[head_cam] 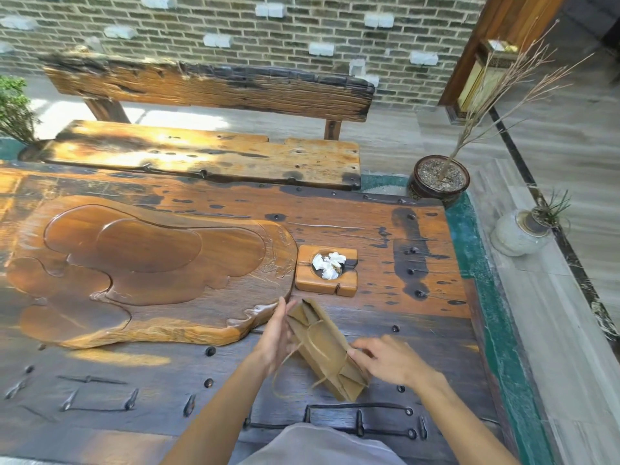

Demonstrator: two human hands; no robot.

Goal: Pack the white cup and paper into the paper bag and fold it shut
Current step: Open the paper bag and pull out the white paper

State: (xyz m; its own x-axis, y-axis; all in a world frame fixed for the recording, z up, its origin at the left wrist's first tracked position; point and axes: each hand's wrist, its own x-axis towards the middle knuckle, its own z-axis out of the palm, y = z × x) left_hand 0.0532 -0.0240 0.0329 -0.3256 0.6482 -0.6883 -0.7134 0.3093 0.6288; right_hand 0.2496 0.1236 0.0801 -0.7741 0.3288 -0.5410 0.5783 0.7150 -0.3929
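Paper bag (323, 350): lies on its side on the dark wooden table (419, 317), just in front of me, mouth end pointing away toward the carved tray (141, 270), flat bottom end toward my right.
Bag's fullness: it bulges a little, but I cannot see inside, so I cannot tell whether anything is in it.
White cup: nowhere in view; either it is already in the bag or out of frame, I can't say which.
Paper: white crumpled paper (328, 266) sits in the hollow of the small wooden block (326, 270) beyond the bag, well clear of my fingers; whether this is the paper to pack is my guess.
Left hand (276, 333): fingers loosely spread, resting against the bag's far left edge near the mouth, steadying more than gripping.
Right hand (389, 359): fingers curled onto the bag's near right end, pinching or pressing the paper there; I cannot tell how firm the hold is.
Handles (285, 374): twine loops trail loose on the table.
Done so far: the top looks partly creased inward, not sealed.
Left to do: by my reckoning, confirm the contents, then finish folding the mouth shut.
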